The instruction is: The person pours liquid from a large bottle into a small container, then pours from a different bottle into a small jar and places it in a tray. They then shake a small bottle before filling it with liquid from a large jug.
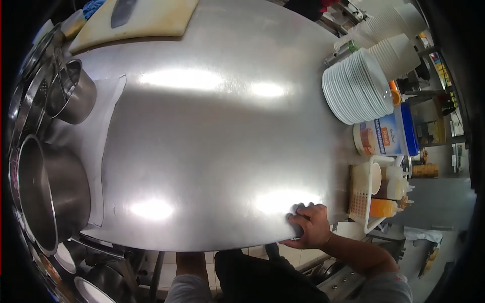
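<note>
My right hand [309,225] grips the near edge of a bare steel table [202,141], fingers curled on top and thumb under the rim. Its forearm runs down to the lower right. My left forearm [192,265] shows below the table edge near the middle, and its hand is hidden under the table. Nothing else is in either hand. A white plastic basket [365,194] with squeeze bottles of orange and brown sauce stands just to the right of my right hand.
A stack of white plates [356,88] and stacked white cups [399,53] sit at the far right, with a mayonnaise tub [386,136] lying below them. Steel pots [50,192] and a smaller pot [76,91] line the left. A cutting board [156,20] with a knife [123,11] lies at the far edge.
</note>
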A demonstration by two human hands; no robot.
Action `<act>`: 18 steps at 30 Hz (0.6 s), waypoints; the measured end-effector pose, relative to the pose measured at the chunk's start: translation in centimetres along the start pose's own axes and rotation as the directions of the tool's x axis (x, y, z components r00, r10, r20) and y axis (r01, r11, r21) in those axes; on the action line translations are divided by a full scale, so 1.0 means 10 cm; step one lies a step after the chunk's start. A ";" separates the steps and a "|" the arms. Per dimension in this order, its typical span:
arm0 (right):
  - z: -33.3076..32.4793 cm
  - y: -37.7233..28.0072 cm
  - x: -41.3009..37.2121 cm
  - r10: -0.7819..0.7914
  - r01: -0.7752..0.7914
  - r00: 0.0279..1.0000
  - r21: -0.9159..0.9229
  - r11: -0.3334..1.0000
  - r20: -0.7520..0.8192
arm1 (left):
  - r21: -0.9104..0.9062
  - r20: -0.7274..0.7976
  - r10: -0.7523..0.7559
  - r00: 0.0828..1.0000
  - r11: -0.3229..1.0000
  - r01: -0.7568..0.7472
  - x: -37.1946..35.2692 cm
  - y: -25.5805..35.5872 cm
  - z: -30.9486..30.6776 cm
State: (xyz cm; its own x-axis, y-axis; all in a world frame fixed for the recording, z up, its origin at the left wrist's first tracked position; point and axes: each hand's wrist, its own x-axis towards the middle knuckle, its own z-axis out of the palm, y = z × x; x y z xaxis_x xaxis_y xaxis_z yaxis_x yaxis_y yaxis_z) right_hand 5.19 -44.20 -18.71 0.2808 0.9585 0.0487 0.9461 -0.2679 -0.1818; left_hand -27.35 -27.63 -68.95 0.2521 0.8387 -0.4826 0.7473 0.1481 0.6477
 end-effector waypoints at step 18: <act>-0.21 0.00 -0.19 0.000 0.006 0.997 0.082 0.997 -0.076 | -0.006 0.510 0.520 0.685 0.798 -0.602 -1.78 1.12 -1.51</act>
State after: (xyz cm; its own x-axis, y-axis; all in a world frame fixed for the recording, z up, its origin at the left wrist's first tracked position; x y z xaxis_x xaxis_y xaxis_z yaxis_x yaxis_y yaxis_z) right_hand 4.99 -46.24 -16.78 0.2921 0.9484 0.1232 0.9314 -0.2529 -0.2618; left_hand -32.73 -33.02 -44.16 0.8751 0.3843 -0.2942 0.4412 -0.3835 0.8113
